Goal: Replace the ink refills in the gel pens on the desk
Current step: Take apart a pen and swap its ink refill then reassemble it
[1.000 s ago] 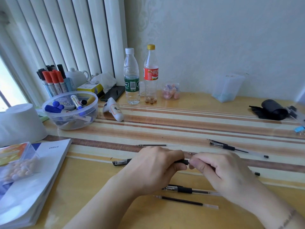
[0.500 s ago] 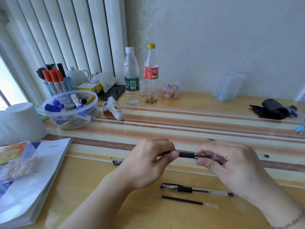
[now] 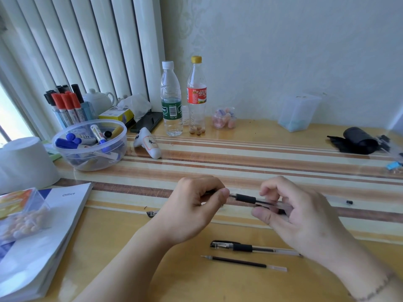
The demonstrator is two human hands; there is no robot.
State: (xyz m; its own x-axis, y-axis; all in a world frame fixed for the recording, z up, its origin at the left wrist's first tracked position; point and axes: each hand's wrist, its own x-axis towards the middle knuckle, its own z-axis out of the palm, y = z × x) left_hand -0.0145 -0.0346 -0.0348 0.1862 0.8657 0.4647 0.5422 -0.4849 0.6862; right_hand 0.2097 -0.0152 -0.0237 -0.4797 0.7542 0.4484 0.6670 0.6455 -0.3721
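The head camera looks down at a yellow wooden desk [image 3: 218,286] with a shiny see-through cover. A striped cloth [image 3: 261,162] in cream and brown lies under the cover, running from side to side. Behind the desk is a pale wall [image 3: 294,51], and long white blinds [image 3: 87,44] hang at the left by a bright window.

Both hands are above the middle of the desk. The left hand [image 3: 194,212] pinches one end of a gel pen [image 3: 250,199] between thumb and curled fingers. The right hand [image 3: 298,216] holds the clear end of the same pen — its fingers are curled round it. The pen is level and up off the desk.

Just in front of the hands lies a second gel pen [image 3: 244,247] with its cap on. Right beside it, closer to the person, lies a loose ink refill [image 3: 242,262].

At the back stand a water bottle [image 3: 171,101] and a soda bottle [image 3: 196,99], side by side. To the left sits a clear bowl [image 3: 91,158] full of markers, with a cup of red-capped markers [image 3: 67,103] behind it. A white book [image 3: 43,232] marked "Office" lies at the left edge — a small clear box [image 3: 21,212] rests on top of it.
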